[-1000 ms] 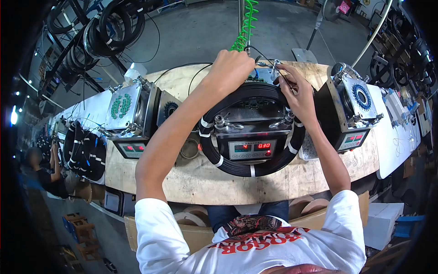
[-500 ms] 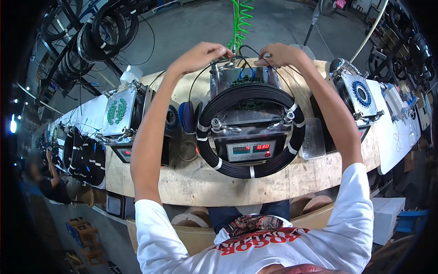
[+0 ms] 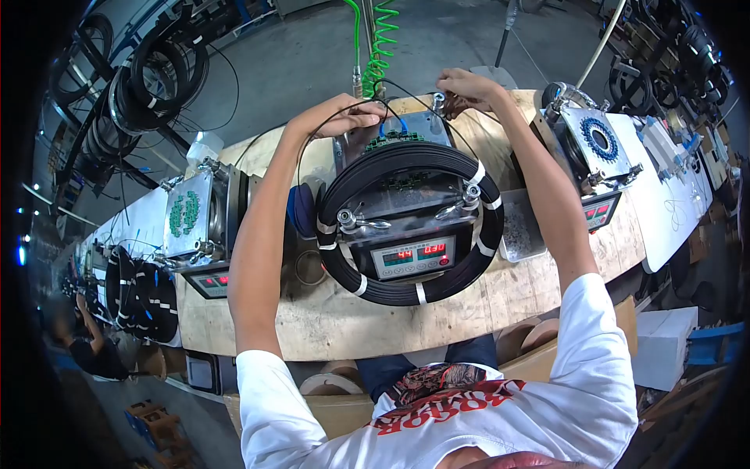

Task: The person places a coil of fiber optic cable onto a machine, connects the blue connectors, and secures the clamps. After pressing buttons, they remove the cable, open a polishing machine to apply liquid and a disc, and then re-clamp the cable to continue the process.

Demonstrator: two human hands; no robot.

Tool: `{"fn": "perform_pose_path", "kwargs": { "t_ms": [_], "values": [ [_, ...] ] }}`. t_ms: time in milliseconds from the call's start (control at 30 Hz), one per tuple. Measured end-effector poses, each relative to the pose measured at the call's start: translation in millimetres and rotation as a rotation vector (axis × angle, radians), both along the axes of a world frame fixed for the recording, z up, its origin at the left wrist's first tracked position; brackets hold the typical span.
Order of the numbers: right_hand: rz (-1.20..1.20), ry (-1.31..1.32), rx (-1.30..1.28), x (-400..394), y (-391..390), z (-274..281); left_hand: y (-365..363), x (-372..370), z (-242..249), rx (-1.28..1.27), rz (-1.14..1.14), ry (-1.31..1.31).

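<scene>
A black cable coil (image 3: 491, 227) bound with white tape leans against the central machine (image 3: 406, 207). My left hand (image 3: 351, 117) is closed at the machine's far left corner, its fingertips pinching a thin black cable beside a blue-tipped lead (image 3: 404, 125). That lead runs to a ring of green connectors (image 3: 394, 139) on the metal plate. Beyond the far right corner, my right hand (image 3: 473, 90) is raised near a metal post (image 3: 438, 102), fingers parted; its thumb side is shadowed. The machine's red and green display (image 3: 414, 256) is lit.
Similar machines stand left (image 3: 187, 215) and right (image 3: 598, 148) on the wooden table (image 3: 328, 328). A clear plastic tray (image 3: 522, 227) lies right of the coil. A green spiral hose (image 3: 380, 47) hangs behind. Another person (image 3: 90, 344) sits far left.
My left hand has come down slightly and pinches beside the blue-tipped lead. My right hand has moved outward from the cable. The display's left number has changed, and the whole view has shifted.
</scene>
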State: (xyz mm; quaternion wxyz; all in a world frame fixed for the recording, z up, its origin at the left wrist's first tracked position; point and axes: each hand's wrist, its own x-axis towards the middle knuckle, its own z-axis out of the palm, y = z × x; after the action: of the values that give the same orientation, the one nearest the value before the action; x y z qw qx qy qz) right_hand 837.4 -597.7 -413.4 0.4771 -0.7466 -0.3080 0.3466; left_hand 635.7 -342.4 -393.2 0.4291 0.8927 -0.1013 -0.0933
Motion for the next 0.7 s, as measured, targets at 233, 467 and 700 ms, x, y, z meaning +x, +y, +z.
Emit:
{"fn": "perform_pose_path", "kwargs": {
  "t_ms": [233,467,700],
  "values": [
    [-0.006,0.065,0.42,-22.4,-38.6,-17.5,6.9,6.0,-12.1,-0.033,0.002,-0.021],
    [-0.039,-0.058,0.424,-11.4,-19.8,-35.0,1.5,5.3,-3.9,0.006,0.008,0.011],
    [-0.091,-0.053,0.279,-3.9,-8.9,-30.0,-8.5,0.1,0.7,0.013,0.135,0.056]
  ]
}}
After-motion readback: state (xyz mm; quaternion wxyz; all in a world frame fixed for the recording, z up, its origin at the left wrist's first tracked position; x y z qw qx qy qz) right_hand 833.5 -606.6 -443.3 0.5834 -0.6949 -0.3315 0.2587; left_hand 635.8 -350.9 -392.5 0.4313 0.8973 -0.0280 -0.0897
